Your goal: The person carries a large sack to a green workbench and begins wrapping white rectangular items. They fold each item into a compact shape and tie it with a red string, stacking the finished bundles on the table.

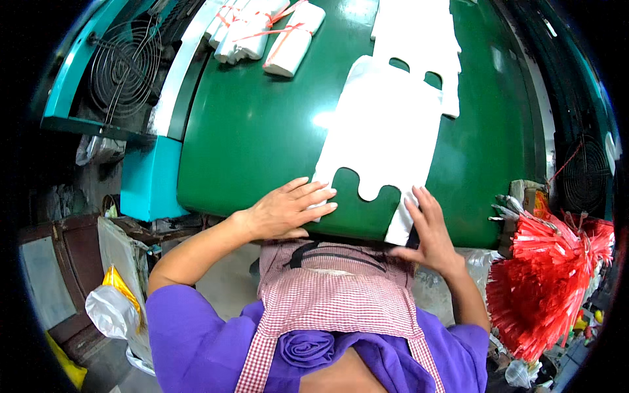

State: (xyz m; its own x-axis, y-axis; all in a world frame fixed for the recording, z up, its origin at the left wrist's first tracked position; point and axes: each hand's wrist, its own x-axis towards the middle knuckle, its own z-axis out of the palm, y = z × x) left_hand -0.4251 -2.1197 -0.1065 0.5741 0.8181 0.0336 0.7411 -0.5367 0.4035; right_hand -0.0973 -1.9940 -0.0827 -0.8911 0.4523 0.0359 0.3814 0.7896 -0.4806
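A stack of white plastic T-shirt bags (386, 124) lies flat on the green conveyor belt (249, 144), its two handle strips pointing toward me. My left hand (288, 209) rests with fingers stretched out across the left handle strip. Beside the right handle strip is my right hand (429, 232), its fingertips touching the strip's outer edge and its thumb spread apart below. Between the strips a rounded white tab sticks out. Farther up the belt, more white bags (413, 33) lie in an overlapping row, partly under the near stack.
White rolled bundles tied with red strips (295, 39) lie at the belt's far left. A round wire fan guard (126, 69) and a turquoise box (154, 180) stand left of the belt. A big bunch of red plastic strips (544, 281) hangs at the right.
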